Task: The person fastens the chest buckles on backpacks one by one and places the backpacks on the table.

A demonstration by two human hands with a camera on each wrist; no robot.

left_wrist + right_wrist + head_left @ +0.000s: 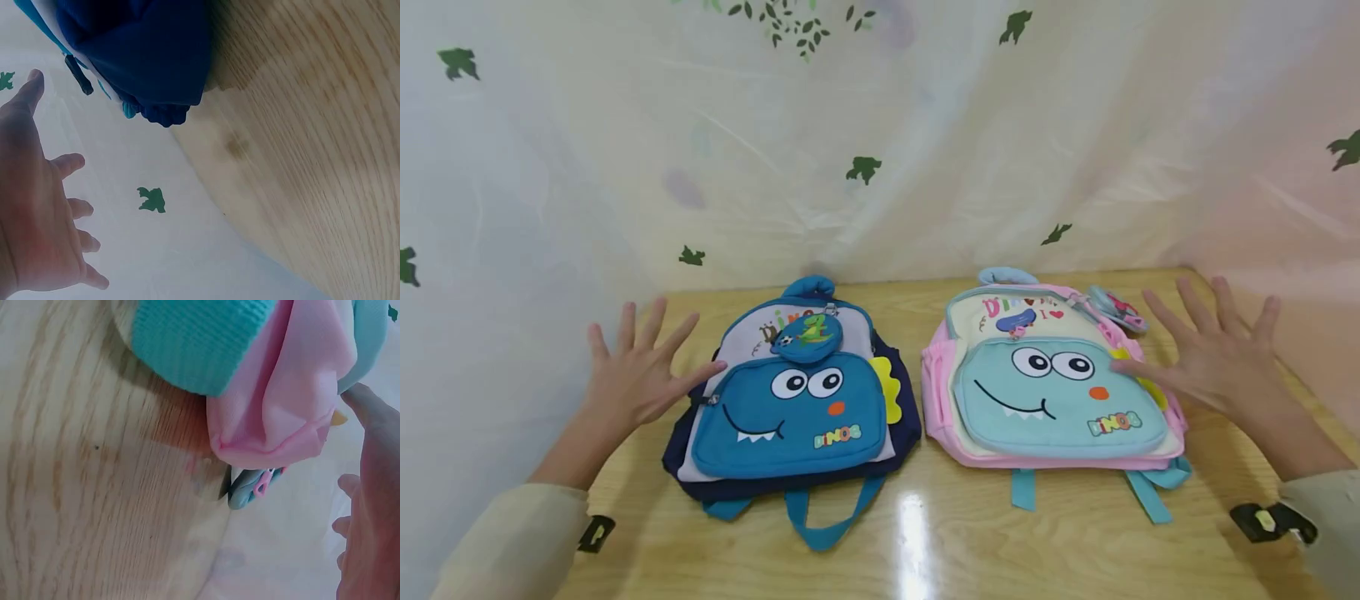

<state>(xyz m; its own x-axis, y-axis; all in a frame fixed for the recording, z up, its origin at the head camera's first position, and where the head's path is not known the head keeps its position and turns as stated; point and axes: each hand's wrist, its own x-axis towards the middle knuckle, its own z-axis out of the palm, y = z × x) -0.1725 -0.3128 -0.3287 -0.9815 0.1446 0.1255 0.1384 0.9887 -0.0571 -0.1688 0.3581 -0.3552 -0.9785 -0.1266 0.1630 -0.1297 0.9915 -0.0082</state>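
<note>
– Printed curtain (pixel 925 225) backs the wooden table (pixel 970 533). Head view: layout?

– Blue backpack (pixel 793 392) lies at nine o'clock to pink backpack (pixel 1056 383), both face-up, apparently to expose the front pockets (pixel 737 442). Left hand (pixel 632 383) and right hand (pixel 1217 362) flank the pair at nine and three, fingers spread wide, grasping nothing.

– Wrist views?

– Left: fingers released, thumb (pixel 25 99) apart from blue backpack. Right: fingers extended; thumb contact with pink backpack cannot be determined.

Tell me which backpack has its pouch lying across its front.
The blue backpack, nearer the left hand: its dinosaur pouch overlaps the front pocket. The pink backpack has its pouch at the right edge.
</note>
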